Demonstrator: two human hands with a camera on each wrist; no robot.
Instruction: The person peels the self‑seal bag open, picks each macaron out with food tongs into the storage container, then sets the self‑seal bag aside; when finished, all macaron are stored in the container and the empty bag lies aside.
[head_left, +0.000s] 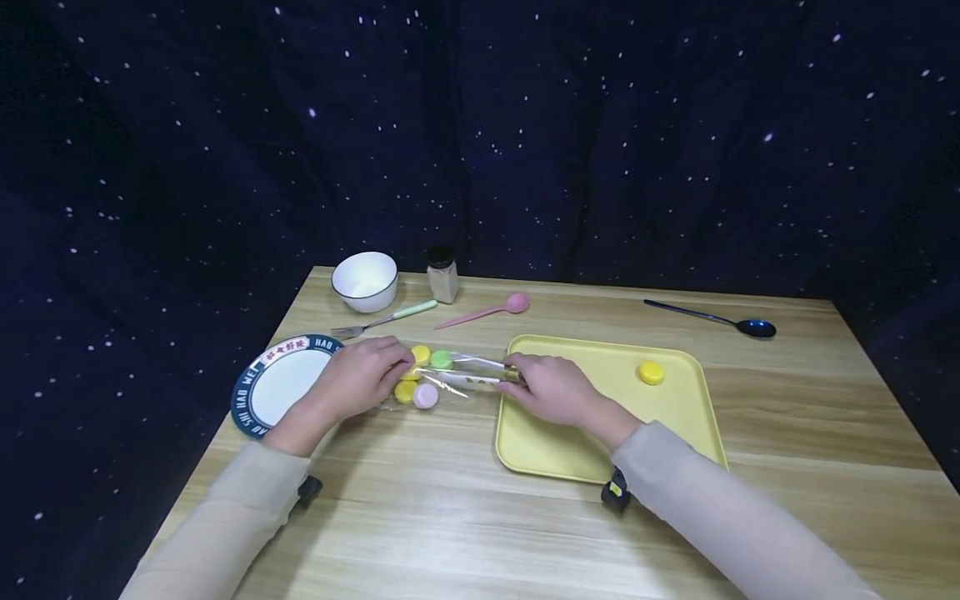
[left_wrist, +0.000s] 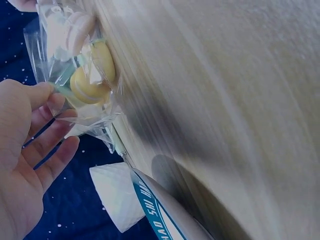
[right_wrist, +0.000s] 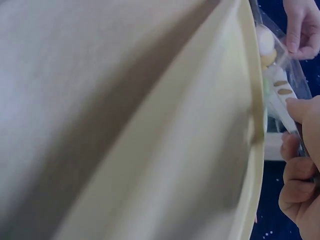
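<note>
While left fingers [left_wrist: 56,103] pinch a clear bag [left_wrist: 92,122], right fingers [right_wrist: 300,169] grip tongs [head_left: 480,380] palm-down.

White capitals "HAO SHI" and "HAO WEI" on the blue rim [head_left: 241,398] of a plate [head_left: 281,393], red Chinese characters on its pale panel [head_left: 287,349]

A: Type of place?
B: Appears a staged tabletop set; wider premises undetermined.
A: Evidence, clock centred on the wood-grain table [head_left: 420,517]?
B: Star-speckled dark backdrop [head_left: 570,150] hangs at twelve o'clock. Tableware: lettered plate [head_left: 279,392], nine; white bowl [head_left: 367,300], ten; dark-blue spoon [head_left: 755,328], two.
</note>
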